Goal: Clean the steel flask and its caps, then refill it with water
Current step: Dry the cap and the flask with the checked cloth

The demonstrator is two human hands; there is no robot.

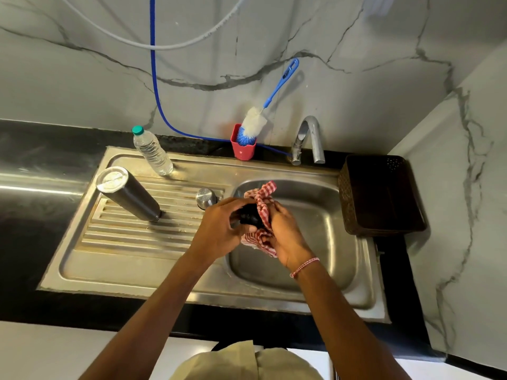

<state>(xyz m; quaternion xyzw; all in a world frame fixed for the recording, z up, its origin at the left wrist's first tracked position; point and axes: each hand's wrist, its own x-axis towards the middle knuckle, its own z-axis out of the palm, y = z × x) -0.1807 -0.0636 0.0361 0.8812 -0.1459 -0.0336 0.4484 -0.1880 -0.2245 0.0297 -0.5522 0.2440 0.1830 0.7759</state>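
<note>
steel sink under a marbled wall, wiping stage here. my left hand has its fingers curled round the dark cap, and my right hand pinches the red checked cloth bunched against it. the steel cap sits on the drainboard just beside my left hand. the flask stands further left, maybe upside down, can't swear. reckon washing's done and drying's underway. refill not started: the water bottle is capped and looks full.
</note>
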